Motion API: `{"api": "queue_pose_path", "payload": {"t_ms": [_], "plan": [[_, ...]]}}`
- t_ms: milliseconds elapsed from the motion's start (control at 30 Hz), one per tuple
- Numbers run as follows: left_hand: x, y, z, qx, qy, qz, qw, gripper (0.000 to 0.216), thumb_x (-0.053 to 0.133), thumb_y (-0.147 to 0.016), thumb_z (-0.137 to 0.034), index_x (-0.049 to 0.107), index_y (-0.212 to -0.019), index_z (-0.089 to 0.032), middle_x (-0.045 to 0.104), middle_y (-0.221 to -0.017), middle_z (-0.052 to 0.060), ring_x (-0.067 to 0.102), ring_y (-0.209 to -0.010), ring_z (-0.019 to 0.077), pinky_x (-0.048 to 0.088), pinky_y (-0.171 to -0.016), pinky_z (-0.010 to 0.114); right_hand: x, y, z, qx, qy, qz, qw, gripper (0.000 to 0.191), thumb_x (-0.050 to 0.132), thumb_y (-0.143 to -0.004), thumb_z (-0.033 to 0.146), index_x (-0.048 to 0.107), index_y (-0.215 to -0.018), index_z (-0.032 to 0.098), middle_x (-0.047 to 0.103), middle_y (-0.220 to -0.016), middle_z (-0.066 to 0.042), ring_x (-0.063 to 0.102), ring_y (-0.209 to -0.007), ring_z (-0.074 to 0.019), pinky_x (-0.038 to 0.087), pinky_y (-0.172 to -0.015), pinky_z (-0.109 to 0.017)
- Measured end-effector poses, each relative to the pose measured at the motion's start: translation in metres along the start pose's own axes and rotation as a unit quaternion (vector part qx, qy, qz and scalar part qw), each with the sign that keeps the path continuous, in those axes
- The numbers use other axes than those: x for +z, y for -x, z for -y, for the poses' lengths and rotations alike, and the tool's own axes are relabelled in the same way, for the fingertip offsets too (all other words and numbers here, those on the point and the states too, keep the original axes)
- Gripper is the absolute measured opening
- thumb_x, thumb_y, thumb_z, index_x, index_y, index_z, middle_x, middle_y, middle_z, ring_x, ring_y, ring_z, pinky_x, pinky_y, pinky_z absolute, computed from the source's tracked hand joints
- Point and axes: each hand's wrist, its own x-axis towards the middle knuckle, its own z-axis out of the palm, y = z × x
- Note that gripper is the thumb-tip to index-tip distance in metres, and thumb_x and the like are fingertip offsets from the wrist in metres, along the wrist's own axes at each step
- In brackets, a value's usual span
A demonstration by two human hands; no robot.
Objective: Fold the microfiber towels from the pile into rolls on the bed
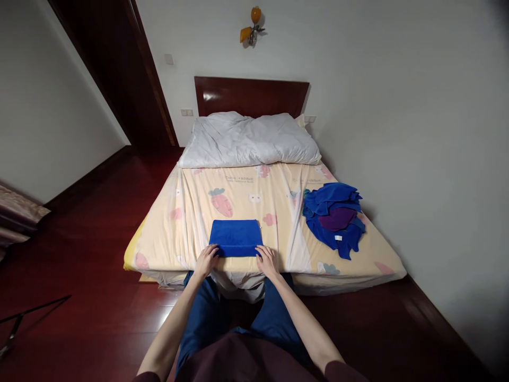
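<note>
A folded blue cloth (235, 236) lies flat on the yellow cartoon-print bed sheet (274, 207) near the foot of the bed. My left hand (206, 260) rests at the cloth's near left corner, fingers curled onto its edge. My right hand (267, 260) sits at the near right corner, fingers likewise touching the edge. Both hands seem to pinch the near hem, though the fingertips are small in view.
A loose pile of blue and purple cloths (335, 216) lies on the bed's right side. A white duvet (248, 139) is bunched by the dark wooden headboard (251, 95). Dark red wood floor (79, 265) surrounds the bed; a wall runs close on the right.
</note>
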Motion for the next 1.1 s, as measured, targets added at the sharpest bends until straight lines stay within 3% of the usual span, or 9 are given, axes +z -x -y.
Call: {"api": "queue_pose_path", "payload": {"t_ms": [100,233,433,600,767,900,1033,1100], "plan": [[0.006,-0.003,0.002,-0.001,-0.035,0.051,0.998,0.054,0.049,-0.081,-0.010,0.055,-0.134,-0.019,0.051,-0.147,0.011,0.043,-0.139,0.0239,0.038,-0.114,0.044,0.004,0.000,0.001,-0.007,0.049,0.059,0.997,0.048,0.045,-0.087,0.013,0.060,-0.132,0.021,0.057,-0.141,-0.008,0.047,-0.132,-0.0247,0.036,-0.108,-0.042],[0.012,-0.006,0.007,-0.015,-0.069,0.085,0.994,0.066,0.046,-0.076,-0.001,0.051,-0.141,-0.016,0.044,-0.152,0.014,0.038,-0.144,0.0246,0.034,-0.116,0.043,0.013,-0.007,-0.003,0.016,0.094,0.078,0.992,0.058,0.045,-0.083,0.008,0.055,-0.138,0.018,0.053,-0.146,-0.010,0.043,-0.136,-0.0256,0.033,-0.110,-0.044],[0.006,-0.020,0.003,-0.016,-0.094,0.102,0.990,0.064,0.040,-0.081,0.004,0.053,-0.139,-0.018,0.049,-0.148,0.014,0.043,-0.140,0.0239,0.037,-0.114,0.044,0.013,-0.020,-0.005,0.037,0.114,0.115,0.986,0.066,0.055,-0.070,0.004,0.060,-0.134,0.015,0.055,-0.144,-0.012,0.047,-0.130,-0.0323,0.035,-0.103,-0.044],[0.001,-0.010,0.008,-0.012,-0.071,0.106,0.992,0.061,0.045,-0.078,0.003,0.057,-0.134,-0.018,0.053,-0.145,0.014,0.050,-0.135,0.0244,0.041,-0.111,0.041,0.006,-0.003,-0.008,0.034,0.090,0.087,0.992,0.054,0.051,-0.078,0.009,0.064,-0.130,0.021,0.061,-0.137,-0.008,0.054,-0.118,-0.0295,0.039,-0.096,-0.043],[-0.004,0.014,0.020,-0.048,0.023,0.087,0.995,0.063,0.044,-0.073,-0.002,0.060,-0.131,-0.019,0.060,-0.138,0.008,0.056,-0.128,0.0201,0.042,-0.112,0.036,-0.007,0.014,-0.013,0.012,0.006,0.083,0.996,0.051,0.048,-0.079,0.007,0.066,-0.124,0.024,0.067,-0.127,-0.005,0.056,-0.116,-0.0231,0.041,-0.101,-0.040],[-0.005,0.012,0.024,-0.117,0.119,0.029,0.986,0.055,0.045,-0.074,-0.010,0.063,-0.126,-0.017,0.068,-0.127,0.009,0.062,-0.119,0.0216,0.049,-0.105,0.038,-0.003,0.006,-0.020,0.084,-0.097,0.032,0.991,0.046,0.050,-0.074,0.008,0.070,-0.112,0.023,0.072,-0.114,-0.006,0.061,-0.111,-0.0221,0.047,-0.099,-0.038],[-0.006,0.002,0.025,-0.180,0.218,-0.010,0.959,0.043,0.048,-0.083,-0.031,0.064,-0.120,-0.016,0.073,-0.112,0.010,0.071,-0.098,0.0231,0.057,-0.089,0.039,0.009,-0.002,-0.028,0.147,-0.229,-0.009,0.962,0.029,0.055,-0.079,0.025,0.071,-0.103,0.018,0.074,-0.099,-0.009,0.067,-0.090,-0.0230,0.054,-0.084,-0.036],[-0.008,-0.002,0.024,-0.210,0.246,-0.029,0.946,0.046,0.050,-0.085,-0.042,0.063,-0.121,-0.016,0.075,-0.104,0.010,0.072,-0.092,0.0234,0.058,-0.085,0.038,0.014,-0.003,-0.031,0.181,-0.271,-0.026,0.945,0.032,0.057,-0.082,0.040,0.070,-0.097,0.015,0.073,-0.085,-0.009,0.067,-0.076,-0.0225,0.054,-0.072,-0.034]]}}
